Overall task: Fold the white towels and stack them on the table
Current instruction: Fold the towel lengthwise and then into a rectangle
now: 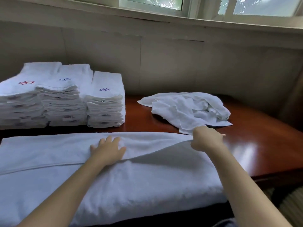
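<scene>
the large white terry towel (147, 182) lies along the near side of the glossy red-brown wooden table (246, 145). the left hand (107, 150) presses it flat, fingers spread; the right hand (206, 139) pinches its raised top-layer corner. soft, limp and light, it is probably best held by the corners.

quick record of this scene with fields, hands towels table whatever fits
left grip: hand flat, pressing on the spread towel
right grip: hand pinching that towel's raised top-layer edge
folded stacks: three, side by side, far left of the table
unfolded pile: crumpled, far right
fold state: top layer lifted at its right end, not yet laid flat
</scene>
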{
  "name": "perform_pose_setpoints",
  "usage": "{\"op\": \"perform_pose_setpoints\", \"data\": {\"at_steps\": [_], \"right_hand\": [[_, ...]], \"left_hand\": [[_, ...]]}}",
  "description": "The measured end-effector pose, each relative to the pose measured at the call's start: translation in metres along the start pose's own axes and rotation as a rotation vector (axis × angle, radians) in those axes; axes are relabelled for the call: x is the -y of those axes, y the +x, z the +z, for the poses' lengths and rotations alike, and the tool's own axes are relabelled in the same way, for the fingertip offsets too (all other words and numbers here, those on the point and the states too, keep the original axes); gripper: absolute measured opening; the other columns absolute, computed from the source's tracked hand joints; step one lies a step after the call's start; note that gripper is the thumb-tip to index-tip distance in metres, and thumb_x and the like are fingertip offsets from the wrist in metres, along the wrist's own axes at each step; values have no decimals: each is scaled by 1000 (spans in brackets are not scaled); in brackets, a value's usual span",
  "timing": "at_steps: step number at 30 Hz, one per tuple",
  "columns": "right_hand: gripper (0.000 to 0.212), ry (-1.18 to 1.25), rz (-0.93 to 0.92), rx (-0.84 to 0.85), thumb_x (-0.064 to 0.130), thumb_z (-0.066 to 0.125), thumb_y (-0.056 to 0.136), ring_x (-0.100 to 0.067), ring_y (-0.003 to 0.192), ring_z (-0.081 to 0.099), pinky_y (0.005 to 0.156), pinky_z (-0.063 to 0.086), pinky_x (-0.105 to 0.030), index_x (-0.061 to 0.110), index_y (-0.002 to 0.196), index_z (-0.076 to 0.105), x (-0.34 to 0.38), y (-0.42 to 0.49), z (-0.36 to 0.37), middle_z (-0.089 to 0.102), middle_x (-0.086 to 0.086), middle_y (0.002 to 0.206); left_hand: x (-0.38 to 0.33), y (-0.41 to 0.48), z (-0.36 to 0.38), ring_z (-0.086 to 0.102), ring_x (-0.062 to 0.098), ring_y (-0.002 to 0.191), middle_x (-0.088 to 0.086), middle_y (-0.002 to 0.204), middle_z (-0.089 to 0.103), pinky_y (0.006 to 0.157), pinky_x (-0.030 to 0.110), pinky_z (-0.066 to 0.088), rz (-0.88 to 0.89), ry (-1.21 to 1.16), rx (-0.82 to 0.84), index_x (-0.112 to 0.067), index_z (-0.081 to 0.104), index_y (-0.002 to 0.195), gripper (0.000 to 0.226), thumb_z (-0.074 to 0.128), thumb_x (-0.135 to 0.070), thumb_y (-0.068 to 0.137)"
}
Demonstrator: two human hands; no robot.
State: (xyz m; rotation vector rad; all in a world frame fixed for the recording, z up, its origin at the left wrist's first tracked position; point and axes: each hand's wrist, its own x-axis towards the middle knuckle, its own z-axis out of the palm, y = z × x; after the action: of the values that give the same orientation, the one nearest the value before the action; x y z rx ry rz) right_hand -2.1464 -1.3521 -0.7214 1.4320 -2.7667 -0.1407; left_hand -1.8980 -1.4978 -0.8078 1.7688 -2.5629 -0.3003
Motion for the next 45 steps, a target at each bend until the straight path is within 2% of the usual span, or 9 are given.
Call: {"op": "perform_pose_setpoints", "data": {"at_steps": [4,9,13,16,25,33,38,41,45], "right_hand": [[12,-119,-41,412,6,41,87,-23,74,59,49,36,-26,12,85,50,-7,-13,6,51,-5,108],[26,192,214,1,9,40,91,-27,92,52,67,40,-32,12,114,51,-21,13,21,55,-7,111],[40,359,295,5,29,48,96,-36,123,40,85,42,-39,11,131,38,-26,30,58,42,-14,136],[42,540,377,-57,20,53,90,-39,124,35,97,38,-43,14,129,41,-31,43,67,42,-17,133],[27,867,290,-342,3,55,85,-32,107,56,82,40,-29,10,110,62,-50,68,69,63,-14,115],[25,221,220,-388,2,49,89,-39,105,48,85,37,-40,1,113,51,-35,72,86,53,-24,115],[15,178,-121,-440,8,46,90,-34,93,54,71,34,-35,2,97,58,40,52,60,60,-18,101],[39,238,-434,-256,37,40,99,-33,117,47,95,40,-39,9,121,56,108,27,63,53,-13,127],[60,289,-654,-52,52,28,98,-27,145,15,116,16,-45,24,150,20,183,-1,66,14,-6,159]], "left_hand": [[5,1,-6,-6,20,147,-11,159,-8,108,66,6,-15,-24,204,-45,4,148,71,34,-67,88],[12,-7,-2,-19,20,146,-10,157,-24,106,69,-3,5,8,267,-50,-12,145,77,23,-79,84],[17,-12,0,-20,20,145,-9,156,-26,107,69,-5,35,20,268,-50,-14,144,76,23,-79,84],[23,-15,1,-21,19,145,-10,155,-27,106,68,-7,59,39,274,-52,-16,143,75,22,-79,83],[35,-25,-2,-23,16,144,-12,154,-28,107,66,-8,79,50,298,-53,-18,142,74,20,-79,84],[52,-28,-12,5,14,147,-8,160,6,113,58,6,17,-5,-64,-43,15,149,68,12,-71,87],[90,-25,-6,0,20,148,-4,161,-3,114,56,6,-177,64,-3,-42,7,150,69,9,-72,88],[97,-25,2,-1,20,148,-4,161,-5,114,55,4,-166,27,-20,-42,5,150,66,10,-69,90],[130,-25,-5,3,18,148,1,161,2,117,48,6,-214,-9,-75,-36,11,151,62,15,-62,95]]}}
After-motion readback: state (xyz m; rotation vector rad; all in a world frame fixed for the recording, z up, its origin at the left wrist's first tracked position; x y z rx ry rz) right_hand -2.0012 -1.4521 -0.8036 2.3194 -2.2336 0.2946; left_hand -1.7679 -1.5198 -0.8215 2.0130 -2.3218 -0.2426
